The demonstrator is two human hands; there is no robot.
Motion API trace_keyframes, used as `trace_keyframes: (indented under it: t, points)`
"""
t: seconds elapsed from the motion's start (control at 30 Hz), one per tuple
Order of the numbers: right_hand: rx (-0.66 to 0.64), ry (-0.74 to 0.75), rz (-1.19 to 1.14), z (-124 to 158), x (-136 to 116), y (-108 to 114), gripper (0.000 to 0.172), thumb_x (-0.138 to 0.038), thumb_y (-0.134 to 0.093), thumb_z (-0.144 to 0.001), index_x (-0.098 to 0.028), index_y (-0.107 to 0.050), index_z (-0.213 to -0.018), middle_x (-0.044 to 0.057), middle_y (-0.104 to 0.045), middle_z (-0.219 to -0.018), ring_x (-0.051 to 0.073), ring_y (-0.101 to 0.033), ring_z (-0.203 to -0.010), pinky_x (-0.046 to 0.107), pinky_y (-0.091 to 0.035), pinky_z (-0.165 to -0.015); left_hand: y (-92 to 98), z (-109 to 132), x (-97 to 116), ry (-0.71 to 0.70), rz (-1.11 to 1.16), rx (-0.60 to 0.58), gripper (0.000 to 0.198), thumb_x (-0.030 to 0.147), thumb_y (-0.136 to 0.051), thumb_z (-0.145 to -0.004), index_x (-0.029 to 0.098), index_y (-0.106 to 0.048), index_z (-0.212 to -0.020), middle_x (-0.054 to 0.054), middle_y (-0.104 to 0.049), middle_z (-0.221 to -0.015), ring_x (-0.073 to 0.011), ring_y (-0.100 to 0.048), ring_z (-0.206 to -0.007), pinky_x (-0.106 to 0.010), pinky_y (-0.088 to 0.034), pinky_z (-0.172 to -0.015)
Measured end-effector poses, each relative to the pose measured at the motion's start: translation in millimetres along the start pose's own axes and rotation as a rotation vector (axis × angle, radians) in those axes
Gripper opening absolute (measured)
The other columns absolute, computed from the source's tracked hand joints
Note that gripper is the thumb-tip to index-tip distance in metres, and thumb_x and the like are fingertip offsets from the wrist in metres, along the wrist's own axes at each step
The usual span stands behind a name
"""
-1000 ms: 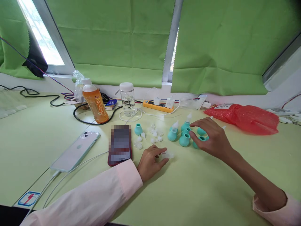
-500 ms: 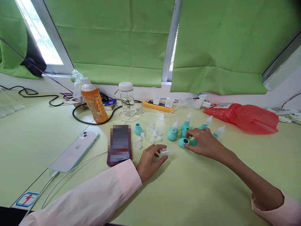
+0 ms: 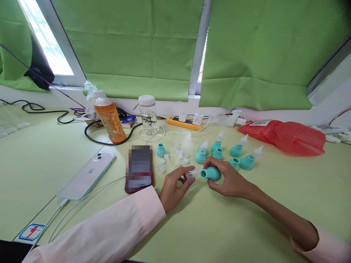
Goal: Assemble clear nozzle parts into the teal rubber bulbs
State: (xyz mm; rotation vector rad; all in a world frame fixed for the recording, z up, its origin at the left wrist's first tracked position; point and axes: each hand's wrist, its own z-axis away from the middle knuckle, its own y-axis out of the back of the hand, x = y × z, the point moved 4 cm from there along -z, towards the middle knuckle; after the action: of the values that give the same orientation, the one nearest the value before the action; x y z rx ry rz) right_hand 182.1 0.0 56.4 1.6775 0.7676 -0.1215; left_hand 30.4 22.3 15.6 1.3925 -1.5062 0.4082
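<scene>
Between the thumb and fingers of my left hand (image 3: 175,185) is a small clear plastic tube piece (image 3: 191,174). My right hand (image 3: 229,177) grips a teal rubber bulb (image 3: 212,174), tilted so its open mouth faces the tube piece, a small gap apart. Beyond my right hand stand several teal bulbs; some carry clear pointed tips, like the nasal aspirator (image 3: 248,160) on the right, and others are open-mouthed, like the bulb (image 3: 217,153) behind my fingers. Left of these lie small white and clear plastic parts (image 3: 180,155), with one more open bulb (image 3: 160,150) beside them.
A phone in a red case (image 3: 139,170) lies left of my left hand, and a white phone (image 3: 87,176) on a cable lies farther left. Behind stand an orange drink bottle (image 3: 111,120), a clear water bottle (image 3: 148,117), a power strip (image 3: 184,123) and a red plastic bag (image 3: 282,137).
My right hand has lifted one open teal bulb from the group and brought it left and nearer, turning its mouth toward my left hand. The left hand has barely moved, still holding the tube piece.
</scene>
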Motion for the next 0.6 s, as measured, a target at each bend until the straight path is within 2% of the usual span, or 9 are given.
trace_keyframes:
  t: [0.13, 0.33, 0.6]
  points:
    - [0.059, 0.064, 0.126, 1, 4, -5, 0.025, -0.013, -0.051, -0.058, -0.019, -0.047, -0.082, 0.003, -0.056, -0.077, 0.017, -0.049, -0.071, 0.03, -0.039, -0.064, -0.7, 0, -1, 0.019, 0.028, 0.004, 0.022, 0.024, -0.052, -0.076, 0.016, -0.054, -0.097, -0.003, -0.061, -0.087, -0.0109, -0.054, -0.073, -0.02, -0.046, -0.061]
    - [0.108, 0.121, 0.17, 2, 9, -13, 0.013, -0.014, -0.049, -0.064, -0.018, -0.047, -0.076, 0.002, -0.057, -0.068, 0.015, -0.052, -0.061, 0.024, -0.037, -0.053, -4.0, 1, -2, -0.03, 0.015, -0.06, 0.022, 0.025, -0.051, -0.077, 0.016, -0.058, -0.096, -0.002, -0.06, -0.075, -0.0107, -0.053, -0.068, -0.021, -0.045, -0.06]
    - [0.214, 0.204, 0.19, 8, 11, -22, 0.01, -0.012, -0.046, -0.066, -0.017, -0.048, -0.075, 0.003, -0.057, -0.065, 0.014, -0.051, -0.057, 0.023, -0.034, -0.05, -3.9, -1, 0, -0.02, -0.008, -0.096, 0.022, 0.024, -0.051, -0.077, 0.016, -0.059, -0.096, -0.002, -0.057, -0.07, -0.0105, -0.052, -0.063, -0.02, -0.044, -0.056]
